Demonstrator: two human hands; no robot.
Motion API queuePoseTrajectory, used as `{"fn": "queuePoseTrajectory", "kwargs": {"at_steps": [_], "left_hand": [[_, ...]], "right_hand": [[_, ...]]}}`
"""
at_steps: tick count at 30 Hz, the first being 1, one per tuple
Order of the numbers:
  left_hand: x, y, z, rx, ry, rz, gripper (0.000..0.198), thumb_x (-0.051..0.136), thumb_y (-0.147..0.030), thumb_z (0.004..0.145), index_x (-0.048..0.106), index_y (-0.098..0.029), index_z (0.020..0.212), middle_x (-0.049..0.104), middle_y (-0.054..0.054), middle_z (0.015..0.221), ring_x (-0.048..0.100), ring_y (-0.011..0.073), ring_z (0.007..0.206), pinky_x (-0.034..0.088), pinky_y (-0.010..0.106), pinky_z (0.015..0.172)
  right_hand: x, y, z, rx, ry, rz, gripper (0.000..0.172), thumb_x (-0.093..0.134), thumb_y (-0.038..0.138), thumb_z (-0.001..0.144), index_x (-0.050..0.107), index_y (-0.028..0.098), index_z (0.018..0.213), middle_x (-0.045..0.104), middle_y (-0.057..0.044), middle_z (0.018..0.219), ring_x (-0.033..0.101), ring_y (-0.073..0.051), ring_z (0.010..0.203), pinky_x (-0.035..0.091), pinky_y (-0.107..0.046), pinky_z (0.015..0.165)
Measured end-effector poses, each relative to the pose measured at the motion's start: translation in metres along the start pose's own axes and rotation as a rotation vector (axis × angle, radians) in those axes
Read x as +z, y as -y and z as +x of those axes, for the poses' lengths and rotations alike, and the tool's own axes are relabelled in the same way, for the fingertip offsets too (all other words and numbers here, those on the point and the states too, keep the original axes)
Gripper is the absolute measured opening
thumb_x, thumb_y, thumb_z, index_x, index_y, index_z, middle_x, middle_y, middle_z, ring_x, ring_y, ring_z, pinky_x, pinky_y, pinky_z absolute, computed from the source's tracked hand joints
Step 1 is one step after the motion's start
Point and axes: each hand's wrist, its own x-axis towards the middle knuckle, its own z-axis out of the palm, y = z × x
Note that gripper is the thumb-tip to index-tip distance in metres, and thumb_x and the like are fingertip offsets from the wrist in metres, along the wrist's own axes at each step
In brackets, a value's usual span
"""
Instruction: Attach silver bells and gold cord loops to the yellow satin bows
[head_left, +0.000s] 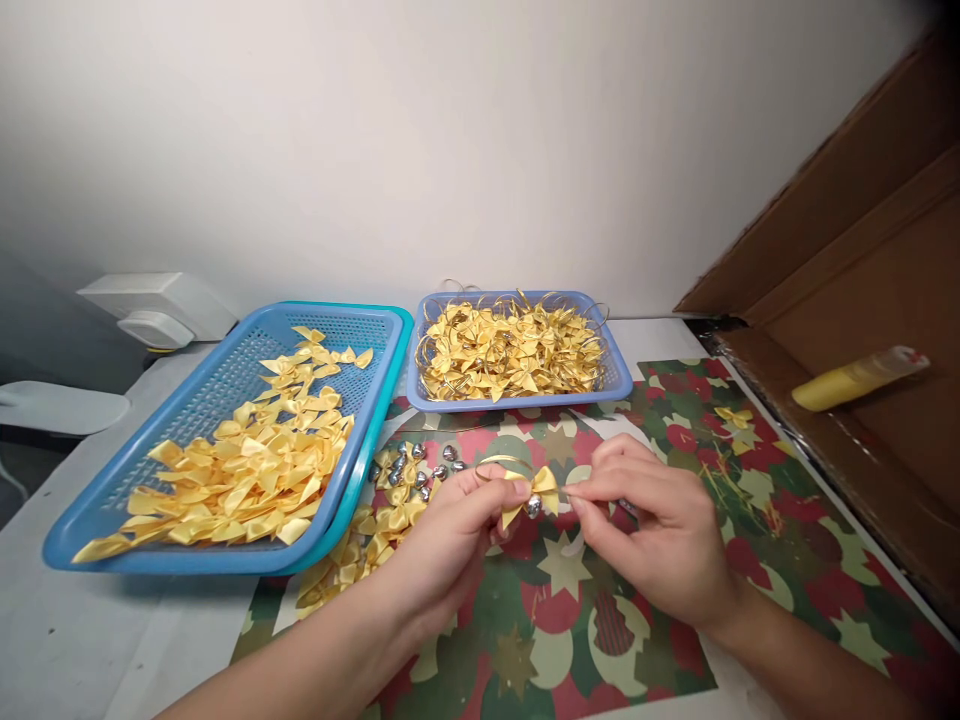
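My left hand [472,505] pinches a yellow satin bow [544,488] between thumb and fingers. A small silver jingle bell [534,506] sits at the bow's middle, and a loop of gold cord [504,460] arches above it. Just right of the bow, my right hand [652,515] is closed in a pinch, thumb against forefinger. Something thin shows at those fingertips, probably the cord's end, but it is too small to make out. Loose silver bells [418,452] and more yellow bows [367,540] lie on the patterned sheet beside my left forearm.
At left, a blue basket [60,540] of yellow bows rests in a teal one [375,440]. Behind, a lavender-blue basket [525,403] holds bows with gold loops. A cardboard box wall [847,270] bounds the right, with a yellow tube [855,380]. Cord scraps [739,485] lie nearby.
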Motion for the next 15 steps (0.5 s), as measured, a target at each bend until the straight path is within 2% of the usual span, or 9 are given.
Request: {"fn": "queuePoseTrajectory", "kwargs": {"at_steps": [15], "left_hand": [[-0.0002,0.0,0.001,-0.022,-0.015,0.05,0.023,0.074,-0.03,0.058,0.056,-0.016,0.054,0.048,-0.003,0.056,0.039,0.0103,0.055,0.034,0.025,0.057]], "right_hand": [[-0.0009,0.0012,0.0008,0.007,0.039,0.0,0.019,0.058,0.004,0.078,0.068,0.019,0.075,0.058,0.0,0.058,0.05,-0.015,0.061,0.046,-0.03,0.057]]}}
